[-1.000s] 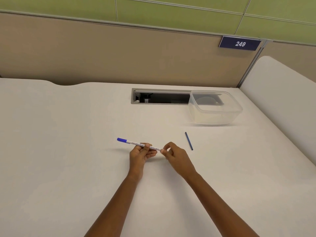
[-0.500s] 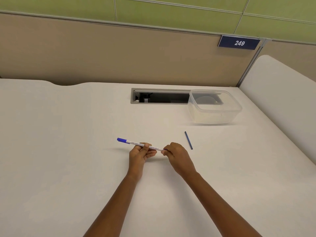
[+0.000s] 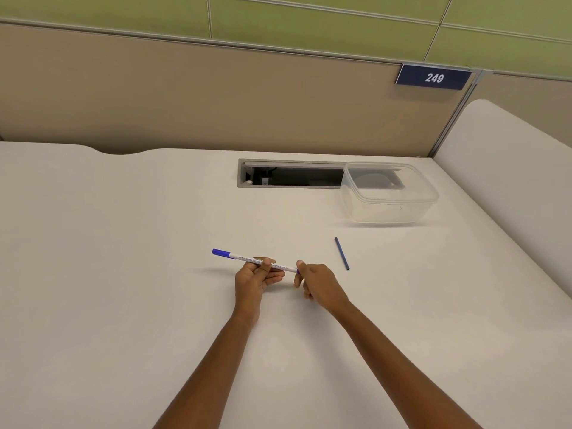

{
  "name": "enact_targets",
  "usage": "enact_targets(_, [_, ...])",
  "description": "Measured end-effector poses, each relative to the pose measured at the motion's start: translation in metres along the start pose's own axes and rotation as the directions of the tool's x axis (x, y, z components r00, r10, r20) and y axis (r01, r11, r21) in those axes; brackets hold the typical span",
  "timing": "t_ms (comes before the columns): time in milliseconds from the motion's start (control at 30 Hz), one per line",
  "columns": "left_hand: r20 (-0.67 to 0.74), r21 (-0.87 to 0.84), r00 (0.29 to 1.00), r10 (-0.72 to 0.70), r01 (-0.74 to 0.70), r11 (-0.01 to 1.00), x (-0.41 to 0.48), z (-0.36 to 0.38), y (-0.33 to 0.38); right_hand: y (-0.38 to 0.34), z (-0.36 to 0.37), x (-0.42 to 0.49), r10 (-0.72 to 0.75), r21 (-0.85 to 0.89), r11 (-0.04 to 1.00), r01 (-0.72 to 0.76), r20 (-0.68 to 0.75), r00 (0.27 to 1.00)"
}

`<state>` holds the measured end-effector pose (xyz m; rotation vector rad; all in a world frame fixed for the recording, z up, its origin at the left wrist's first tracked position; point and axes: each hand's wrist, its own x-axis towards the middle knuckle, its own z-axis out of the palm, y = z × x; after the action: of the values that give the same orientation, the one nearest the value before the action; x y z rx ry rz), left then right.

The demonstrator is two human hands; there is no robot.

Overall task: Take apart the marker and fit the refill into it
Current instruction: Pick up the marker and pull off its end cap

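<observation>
lying right of hands (image 3: 322, 284): refill (image 3: 341, 253)

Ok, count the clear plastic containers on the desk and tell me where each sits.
1. The clear plastic container stands at the far right of the desk, partly over the cable opening, beyond the refill. Nothing in view could hide another.

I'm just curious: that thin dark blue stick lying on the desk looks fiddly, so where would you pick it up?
Pinch the refill near its middle, coming straight down from above. It lies flat and bare on the desk, with free space along both long sides for fingertips, probably easiest for the nearby right hand.
</observation>
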<state>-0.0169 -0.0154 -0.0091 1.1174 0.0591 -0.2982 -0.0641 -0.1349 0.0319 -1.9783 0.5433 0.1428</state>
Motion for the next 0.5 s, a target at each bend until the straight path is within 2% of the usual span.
enact_targets(33, [-0.002, 0.008, 1.000, 0.004, -0.004, 1.000, 0.000, 0.000, 0.000, 0.003, -0.001, 0.000, -0.114, -0.167, 0.980, 0.105, -0.046, 0.992])
enact_targets(100, [-0.005, 0.022, 1.000, 0.012, -0.012, 1.000, -0.001, 0.001, 0.000, 0.009, -0.003, 0.000, -0.288, -0.333, 0.908, 0.253, -0.058, 0.956])
enact_targets(200, [-0.014, 0.033, 1.000, 0.013, -0.012, 0.999, -0.001, 0.001, -0.001, 0.016, -0.004, 0.002, -0.450, -0.543, 0.761, 0.356, -0.046, 0.892])
enact_targets(267, [-0.009, 0.037, 1.000, 0.008, -0.008, 0.999, -0.001, 0.002, -0.001, 0.018, -0.005, 0.002, -0.539, -0.614, 0.681, 0.398, -0.052, 0.841])
enact_targets(333, [-0.001, 0.026, 1.000, 0.002, -0.002, 1.000, -0.001, 0.001, 0.000, 0.020, -0.005, 0.004, -0.581, -0.631, 0.644, 0.433, -0.034, 0.813])
enact_targets(400, [0.004, 0.009, 1.000, -0.004, 0.004, 1.000, -0.001, 0.001, 0.000, 0.018, -0.003, 0.006, -0.564, -0.588, 0.683, 0.434, -0.047, 0.824])
enact_targets(500, [0.005, -0.005, 1.000, -0.002, 0.002, 1.000, 0.000, 0.001, 0.000, 0.013, -0.003, 0.005, -0.410, -0.390, 0.846, 0.363, -0.039, 0.911])
